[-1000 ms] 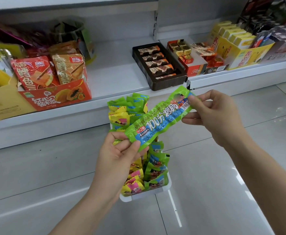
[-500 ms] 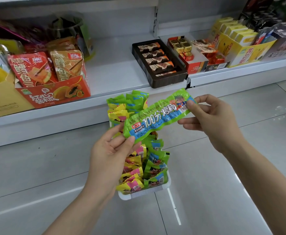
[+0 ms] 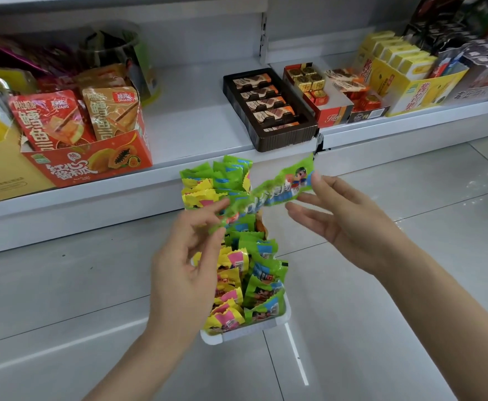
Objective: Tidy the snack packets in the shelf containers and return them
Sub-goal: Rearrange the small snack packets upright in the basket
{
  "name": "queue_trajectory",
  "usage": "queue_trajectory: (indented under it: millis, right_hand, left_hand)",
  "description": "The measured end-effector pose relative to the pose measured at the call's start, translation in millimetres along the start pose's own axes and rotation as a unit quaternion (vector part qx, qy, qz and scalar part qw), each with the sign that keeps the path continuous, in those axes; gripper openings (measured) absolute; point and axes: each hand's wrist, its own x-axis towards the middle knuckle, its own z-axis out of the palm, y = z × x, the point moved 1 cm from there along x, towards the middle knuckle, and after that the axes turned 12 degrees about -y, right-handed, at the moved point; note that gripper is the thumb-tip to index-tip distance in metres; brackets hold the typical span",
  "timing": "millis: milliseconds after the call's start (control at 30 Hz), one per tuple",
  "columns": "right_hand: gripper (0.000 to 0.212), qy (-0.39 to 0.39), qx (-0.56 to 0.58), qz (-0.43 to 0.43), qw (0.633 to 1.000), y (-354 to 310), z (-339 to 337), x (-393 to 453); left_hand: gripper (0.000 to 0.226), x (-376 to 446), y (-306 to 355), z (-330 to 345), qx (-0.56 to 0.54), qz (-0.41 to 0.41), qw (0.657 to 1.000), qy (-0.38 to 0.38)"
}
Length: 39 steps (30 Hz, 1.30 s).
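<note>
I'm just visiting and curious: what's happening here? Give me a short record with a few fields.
setting: white shop shelf above a tiled floor
held item: long green snack packet, blurred
left hand: pinches the packet's lower end
right hand: pinches its upper end
container: white tray on the floor, packed with green and yellow packets
nearby on shelf: brown chocolate tray, red papaya box

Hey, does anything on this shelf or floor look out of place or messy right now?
Yes. The white container of green and yellow snack packets sits on the floor below the shelf, not on it. One long green packet is out, held between both hands.
</note>
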Motion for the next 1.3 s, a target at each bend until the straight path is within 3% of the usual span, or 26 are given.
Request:
queue_trajectory:
  millis: [100,200,267,333,367,433,500,767,1000,1100,1167,1300]
  right_hand:
    - [0.045,-0.034,0.050,0.025,0.998,-1,3,0]
    - [0.034,-0.003,0.031,-0.004,1.000,-4,2,3]
    - [0.038,0.004,-0.008,-0.036,0.999,-9,1,2]
    - [0.041,0.001,-0.052,-0.075,0.996,-14,1,0]
    - [0.042,-0.001,-0.070,-0.093,0.993,-16,1,-1]
    - [0.044,-0.012,-0.094,-0.122,0.988,-19,4,-2]
    - [0.044,-0.028,-0.107,-0.141,0.984,-19,7,-3]
    - [0.058,0.022,-0.087,-0.127,0.988,-18,10,-1]
    - [0.023,0.011,-0.048,-0.108,0.993,-13,10,-2]
    - [0.011,-0.032,0.054,-0.058,0.996,-6,13,2]
    - [0.025,-0.059,0.099,-0.010,0.993,-4,16,2]
    - [0.056,-0.090,0.159,0.044,0.982,-17,12,0]
  left_hand:
    - [0.026,-3,-2,0,0.184,0.136,0.973,-0.034]
    - [0.015,-8,-3,6,0.196,0.182,0.959,-0.090]
    - [0.010,-11,-5,9,0.171,0.150,0.966,-0.123]
    - [0.033,-11,-2,12,0.078,0.049,0.988,-0.122]
    - [0.048,-10,2,12,-0.030,-0.031,0.993,-0.110]
    - [0.066,-7,7,13,-0.235,-0.170,0.954,-0.074]
    - [0.069,-2,7,13,-0.296,-0.253,0.918,-0.072]
    - [0.044,-1,1,12,-0.335,-0.264,0.902,-0.073]
    - [0.034,1,1,11,-0.389,-0.259,0.883,-0.047]
    - [0.014,6,0,11,-0.271,-0.209,0.940,-0.012]
    - [0.026,9,0,8,-0.117,-0.107,0.987,-0.010]
    - [0.035,10,2,2,0.063,0.055,0.995,-0.048]
